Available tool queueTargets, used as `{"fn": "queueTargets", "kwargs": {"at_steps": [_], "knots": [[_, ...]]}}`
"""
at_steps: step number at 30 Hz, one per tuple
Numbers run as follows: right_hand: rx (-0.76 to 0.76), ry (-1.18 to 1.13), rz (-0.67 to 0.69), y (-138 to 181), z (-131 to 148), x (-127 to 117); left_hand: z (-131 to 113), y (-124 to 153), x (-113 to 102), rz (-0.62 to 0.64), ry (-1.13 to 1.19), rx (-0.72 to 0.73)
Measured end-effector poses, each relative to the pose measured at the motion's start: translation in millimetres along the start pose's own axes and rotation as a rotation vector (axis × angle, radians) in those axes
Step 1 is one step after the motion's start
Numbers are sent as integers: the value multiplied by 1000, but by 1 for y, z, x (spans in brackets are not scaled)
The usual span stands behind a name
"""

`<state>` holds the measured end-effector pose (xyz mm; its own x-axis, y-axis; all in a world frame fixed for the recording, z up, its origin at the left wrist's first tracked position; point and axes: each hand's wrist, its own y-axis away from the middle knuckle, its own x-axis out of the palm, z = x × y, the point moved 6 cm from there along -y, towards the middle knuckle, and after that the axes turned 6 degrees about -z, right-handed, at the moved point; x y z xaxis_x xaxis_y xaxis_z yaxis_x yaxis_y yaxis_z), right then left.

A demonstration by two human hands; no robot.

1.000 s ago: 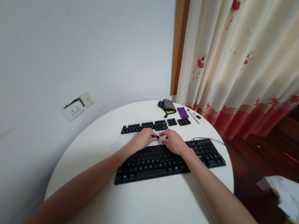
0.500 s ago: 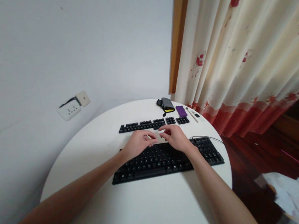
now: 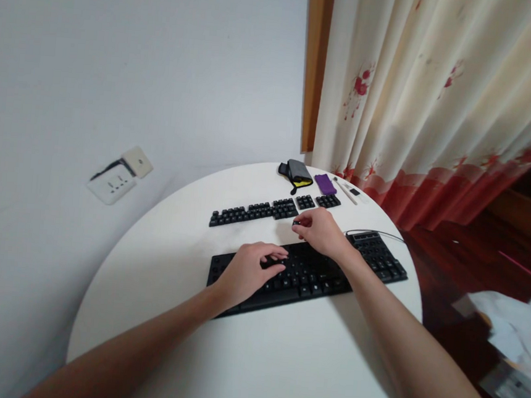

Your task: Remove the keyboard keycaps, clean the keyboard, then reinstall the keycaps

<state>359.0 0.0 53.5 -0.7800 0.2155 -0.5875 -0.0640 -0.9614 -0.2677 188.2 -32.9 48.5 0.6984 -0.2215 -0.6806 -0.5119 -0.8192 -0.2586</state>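
Observation:
A black keyboard [image 3: 372, 255] lies across the round white table [image 3: 256, 359]. My left hand [image 3: 246, 270] rests on the keyboard's middle with its fingers spread flat over the keys. Just beyond the keyboard's far edge, my right hand [image 3: 321, 231] pinches a small black keycap [image 3: 295, 223] between thumb and fingers. A row of loose black keycaps [image 3: 252, 213] lies further back, with two small keycap blocks [image 3: 317, 202] at its right end.
At the table's far edge lie a grey and yellow pouch [image 3: 298, 172], a purple item [image 3: 325, 183] and a thin white tool [image 3: 345, 190]. A flowered curtain [image 3: 432, 102] hangs at the right. A wall socket [image 3: 113, 181] is on the left wall. Papers [image 3: 509, 332] lie on the dark floor.
My left hand has drawn back from the gap behind the keyboard and settled on the keys. My right hand has moved away toward the loose keycap row, pinching a keycap.

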Motion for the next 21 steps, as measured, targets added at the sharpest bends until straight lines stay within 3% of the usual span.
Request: {"fn": "queueTargets", "kwargs": {"at_steps": [6,12,21], "knots": [[-31,41,-29,1,2,1,3,3,11,70,1,81],[-51,71,-20,2,4,1,-1,4,18,61,4,145],[-59,118,32,3,3,3,-11,12,23,44,-250,373]]}}
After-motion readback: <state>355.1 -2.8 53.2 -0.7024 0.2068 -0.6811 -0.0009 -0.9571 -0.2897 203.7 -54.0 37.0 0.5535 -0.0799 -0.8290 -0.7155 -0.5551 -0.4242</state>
